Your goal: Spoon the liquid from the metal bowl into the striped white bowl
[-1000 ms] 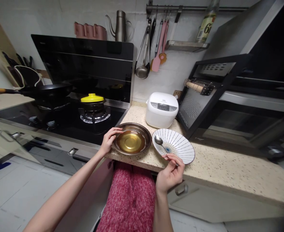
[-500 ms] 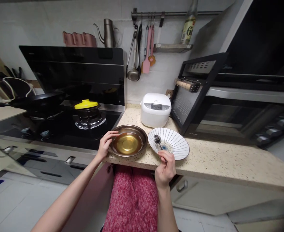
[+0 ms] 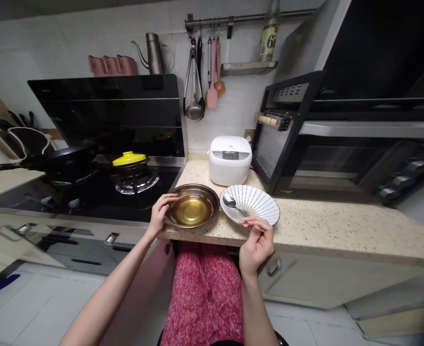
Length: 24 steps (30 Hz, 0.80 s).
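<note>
A metal spoon lies on the white plate with dark radiating lines, its handle angled toward my right hand. The fingers of that hand are loosely apart at the plate's near edge, close to the handle's end, and do not appear to grip it. My left hand is at the left rim of a round metal bowl, fingers over the edge and holding it. Clear-looking liquid with a golden tint lies in the bowl. The left thumb is partly hidden.
A white rice cooker stands behind the plate on the speckled counter. To the left is a gas stove with a yellow-lidded pot and a black wok. An oven stands at the right; utensils hang on the wall.
My right hand has loosened from the spoon and drawn back to the right. The spoon now rests lower across the plate. My left hand stays at the bowl's rim; the view has shifted slightly.
</note>
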Tool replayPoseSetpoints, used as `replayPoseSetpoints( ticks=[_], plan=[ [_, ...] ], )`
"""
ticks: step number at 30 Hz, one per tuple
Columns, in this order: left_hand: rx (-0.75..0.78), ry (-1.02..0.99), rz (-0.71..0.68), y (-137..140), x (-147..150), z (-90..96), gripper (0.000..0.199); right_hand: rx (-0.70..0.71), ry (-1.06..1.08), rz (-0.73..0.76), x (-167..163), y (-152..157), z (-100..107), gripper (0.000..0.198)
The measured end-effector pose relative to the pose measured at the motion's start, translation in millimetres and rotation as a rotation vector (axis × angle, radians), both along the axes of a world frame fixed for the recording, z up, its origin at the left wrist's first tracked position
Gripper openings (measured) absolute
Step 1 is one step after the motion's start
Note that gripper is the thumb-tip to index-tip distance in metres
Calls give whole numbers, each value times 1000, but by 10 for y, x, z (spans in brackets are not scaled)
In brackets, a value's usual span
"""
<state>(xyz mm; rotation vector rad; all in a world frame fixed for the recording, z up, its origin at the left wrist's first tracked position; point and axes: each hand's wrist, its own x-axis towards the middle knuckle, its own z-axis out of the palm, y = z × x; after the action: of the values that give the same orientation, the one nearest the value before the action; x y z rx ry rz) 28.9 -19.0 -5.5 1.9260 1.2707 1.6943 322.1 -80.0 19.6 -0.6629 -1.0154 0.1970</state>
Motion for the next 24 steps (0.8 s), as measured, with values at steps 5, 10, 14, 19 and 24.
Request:
replayPoseSetpoints(
  ticks=[5, 10, 14, 19, 24],
  plan=[
    [15, -15, -4, 2, 5, -8, 37, -22, -26, 172, -229, -48, -31, 20],
    [12, -22, -11, -8, 12, -1, 37, -89, -77, 291, -456, 19, -173, 21],
    [15, -17, -12, -8, 13, -1, 37, -144, -94, 331, -543, 108, -264, 22],
    [20, -25, -20, -2, 10, -13, 37, -183, -87, 345, -566, 170, -290, 23],
    [28, -29, -18, 4, 15, -25, 37, -197, -97, 326, -554, 182, -300, 24]
  ],
)
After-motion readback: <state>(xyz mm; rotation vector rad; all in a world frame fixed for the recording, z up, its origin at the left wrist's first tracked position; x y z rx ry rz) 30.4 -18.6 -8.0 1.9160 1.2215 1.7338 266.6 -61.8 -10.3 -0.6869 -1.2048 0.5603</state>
